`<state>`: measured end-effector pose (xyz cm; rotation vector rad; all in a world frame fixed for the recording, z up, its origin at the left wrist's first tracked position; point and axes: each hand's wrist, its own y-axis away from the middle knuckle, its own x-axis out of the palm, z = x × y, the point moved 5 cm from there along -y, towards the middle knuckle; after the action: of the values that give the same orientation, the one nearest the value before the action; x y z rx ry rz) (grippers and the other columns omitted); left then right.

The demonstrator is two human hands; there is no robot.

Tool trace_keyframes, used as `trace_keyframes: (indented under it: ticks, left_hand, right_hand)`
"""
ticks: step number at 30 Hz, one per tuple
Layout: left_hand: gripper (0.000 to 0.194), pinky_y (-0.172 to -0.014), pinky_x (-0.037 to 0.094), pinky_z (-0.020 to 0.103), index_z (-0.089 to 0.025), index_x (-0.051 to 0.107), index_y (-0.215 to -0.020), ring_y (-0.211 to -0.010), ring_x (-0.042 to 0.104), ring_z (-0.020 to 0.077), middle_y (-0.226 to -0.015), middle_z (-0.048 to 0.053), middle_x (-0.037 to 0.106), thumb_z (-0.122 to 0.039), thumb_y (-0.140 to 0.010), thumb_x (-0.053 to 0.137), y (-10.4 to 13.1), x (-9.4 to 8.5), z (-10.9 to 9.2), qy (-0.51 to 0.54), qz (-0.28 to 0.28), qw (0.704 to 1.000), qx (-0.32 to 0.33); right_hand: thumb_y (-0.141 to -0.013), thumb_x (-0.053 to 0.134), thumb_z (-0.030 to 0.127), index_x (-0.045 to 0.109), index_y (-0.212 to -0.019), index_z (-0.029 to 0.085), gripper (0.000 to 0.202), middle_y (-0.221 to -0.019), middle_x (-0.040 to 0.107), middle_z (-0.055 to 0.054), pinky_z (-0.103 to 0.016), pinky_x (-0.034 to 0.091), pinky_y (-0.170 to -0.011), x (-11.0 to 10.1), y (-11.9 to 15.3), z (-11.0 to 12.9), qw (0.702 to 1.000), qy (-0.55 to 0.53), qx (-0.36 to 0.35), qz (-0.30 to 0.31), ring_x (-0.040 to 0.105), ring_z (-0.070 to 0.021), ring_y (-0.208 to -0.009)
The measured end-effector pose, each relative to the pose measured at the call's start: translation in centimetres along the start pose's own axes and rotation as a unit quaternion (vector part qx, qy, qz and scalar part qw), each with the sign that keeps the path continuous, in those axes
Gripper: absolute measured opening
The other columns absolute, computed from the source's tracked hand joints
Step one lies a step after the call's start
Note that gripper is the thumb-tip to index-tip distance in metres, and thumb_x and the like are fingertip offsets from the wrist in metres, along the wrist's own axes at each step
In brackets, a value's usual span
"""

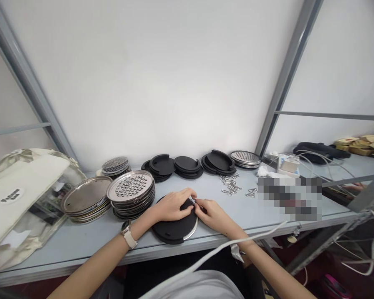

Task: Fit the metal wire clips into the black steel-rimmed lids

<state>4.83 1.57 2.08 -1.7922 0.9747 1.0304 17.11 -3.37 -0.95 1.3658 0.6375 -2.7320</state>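
A round black disc (174,230) with a silvery rim along its right side lies at the table's front edge. My left hand (174,205) rests over its upper part, fingers bent and thumb pointing right. At the disc's upper right edge, my right hand (210,212) pinches a small metal piece (193,201), whose shape is mostly hidden by the fingertips. The left fingertips touch the same spot. Just left of the disc stands a stack of round metal graters (131,187). Small wire clips (232,185) lie scattered behind my right hand.
Flat metal discs (87,195) are stacked at left, beside a cream bag (28,182). Along the wall stand black discs (162,165), (187,165) and more graters (245,158). A white cable (218,249) crosses over my right forearm. Another person's hand (358,187) shows at far right.
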Motion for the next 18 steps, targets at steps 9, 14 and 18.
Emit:
trace_keyframes:
  ticks: [9, 14, 18]
  left_hand:
    - [0.029, -0.083, 0.045, 0.029, -0.021, 0.044, -0.115, -0.097, 0.057, 0.0191, -0.113, 0.005, 0.056, -0.026, -0.087, 0.049, -0.02, -0.12, -0.08, -0.002, -0.009, 1.000, 0.003]
    - [0.028, -0.085, 0.044, 0.030, -0.021, 0.044, -0.114, -0.099, 0.057, 0.0191, -0.112, 0.005, 0.056, -0.025, -0.087, 0.049, -0.05, -0.10, -0.05, -0.004, -0.010, 1.000, 0.008]
    - [0.028, -0.086, 0.044, 0.030, -0.021, 0.043, -0.114, -0.100, 0.057, 0.0195, -0.112, 0.005, 0.056, -0.025, -0.087, 0.049, -0.08, -0.08, -0.11, -0.008, -0.008, 1.000, 0.008]
  right_hand:
    - [-0.090, 0.039, 0.020, 0.053, -0.069, 0.018, 0.025, -0.065, 0.060, 0.000, -0.022, 0.033, -0.056, 0.04, 0.04, -0.08, 1.000, -0.002, 0.008, 0.004, 0.052, -0.0125, -0.057]
    - [-0.091, 0.039, 0.020, 0.052, -0.069, 0.018, 0.025, -0.066, 0.060, 0.000, -0.022, 0.033, -0.058, 0.03, 0.05, -0.09, 1.000, -0.003, 0.006, 0.007, 0.052, -0.0126, -0.058]
    - [-0.091, 0.038, 0.020, 0.051, -0.069, 0.019, 0.025, -0.065, 0.059, 0.000, -0.022, 0.032, -0.057, 0.04, 0.05, -0.12, 1.000, 0.002, 0.004, 0.006, 0.052, -0.0126, -0.058]
